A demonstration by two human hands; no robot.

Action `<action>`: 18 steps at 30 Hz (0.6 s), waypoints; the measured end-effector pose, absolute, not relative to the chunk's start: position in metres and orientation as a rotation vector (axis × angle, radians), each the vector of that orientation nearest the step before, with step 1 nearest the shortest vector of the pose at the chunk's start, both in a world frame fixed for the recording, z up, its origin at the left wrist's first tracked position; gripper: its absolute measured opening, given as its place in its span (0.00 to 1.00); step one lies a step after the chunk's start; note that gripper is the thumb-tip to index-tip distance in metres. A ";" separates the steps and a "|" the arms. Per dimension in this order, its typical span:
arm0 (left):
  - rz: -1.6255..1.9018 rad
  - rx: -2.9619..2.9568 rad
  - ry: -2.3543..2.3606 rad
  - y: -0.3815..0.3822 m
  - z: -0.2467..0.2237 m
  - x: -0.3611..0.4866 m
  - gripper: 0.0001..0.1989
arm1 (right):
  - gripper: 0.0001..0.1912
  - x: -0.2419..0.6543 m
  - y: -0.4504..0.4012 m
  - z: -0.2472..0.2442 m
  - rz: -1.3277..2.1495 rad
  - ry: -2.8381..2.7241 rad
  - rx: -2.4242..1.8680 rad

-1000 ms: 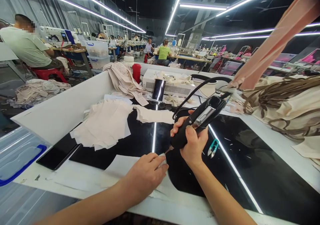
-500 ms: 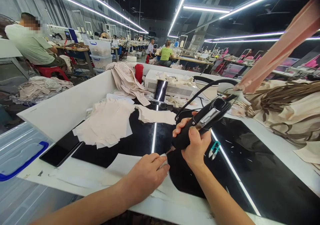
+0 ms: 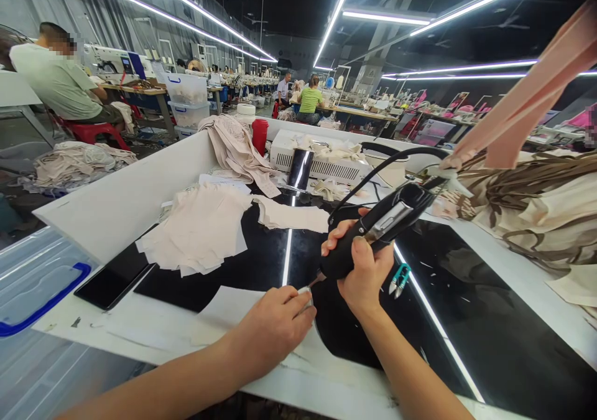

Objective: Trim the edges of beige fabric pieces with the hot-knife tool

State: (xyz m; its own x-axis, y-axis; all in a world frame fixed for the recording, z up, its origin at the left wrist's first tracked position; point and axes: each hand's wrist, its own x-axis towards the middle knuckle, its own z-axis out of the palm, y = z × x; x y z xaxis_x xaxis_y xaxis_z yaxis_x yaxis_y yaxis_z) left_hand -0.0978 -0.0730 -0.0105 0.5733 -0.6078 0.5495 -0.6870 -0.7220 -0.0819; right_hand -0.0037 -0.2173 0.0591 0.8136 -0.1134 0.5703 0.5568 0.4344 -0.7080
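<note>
My right hand point(image 3: 366, 270) is wrapped round a black corded hand tool point(image 3: 373, 236), held at a slant with its thin metal tip pointing down and left. The fingers of my left hand point(image 3: 275, 323) are closed on a small whitish piece point(image 3: 305, 295), mostly hidden by them. The tool's tip meets or nearly meets that piece; contact is not clear. Under my left hand lies a flat white piece point(image 3: 228, 305), across the edge of the glossy black board point(image 3: 448, 283). Teal thread snips point(image 3: 400, 279) rest on the board, right of my right hand.
Stacked cream fabric pieces point(image 3: 196, 227) and a separate cream piece point(image 3: 291, 214) lie beyond my hands. A dark phone point(image 3: 114, 283) is at left. Behind stand a white vented box point(image 3: 317, 162) and red cylinder point(image 3: 260, 137). A pink strip point(image 3: 527, 90) hangs near the tool's cord.
The pink strip at upper right has swung and spread, with a loose end now hanging lower. My hands, the tool and the whitish piece look almost unmoved.
</note>
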 end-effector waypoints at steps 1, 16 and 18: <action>0.847 2.660 -1.103 -0.073 -0.010 -0.098 0.09 | 0.21 -0.004 -0.217 0.059 -0.437 -0.487 -1.049; 0.874 2.648 -1.126 -0.073 -0.016 -0.097 0.07 | 0.22 -0.008 -0.212 0.059 -0.412 -0.489 -1.025; 0.885 2.639 -1.127 -0.073 -0.016 -0.097 0.07 | 0.22 -0.010 -0.211 0.058 -0.399 -0.500 -1.033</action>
State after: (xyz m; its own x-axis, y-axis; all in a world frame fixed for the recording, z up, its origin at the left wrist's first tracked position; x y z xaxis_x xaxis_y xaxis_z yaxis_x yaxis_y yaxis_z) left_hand -0.0972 -0.0732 -0.0161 0.5467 -0.6155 0.5676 -0.6972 -0.7101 -0.0986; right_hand -0.0099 -0.2111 0.0583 0.8193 -0.0803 0.5677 0.5360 0.4589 -0.7086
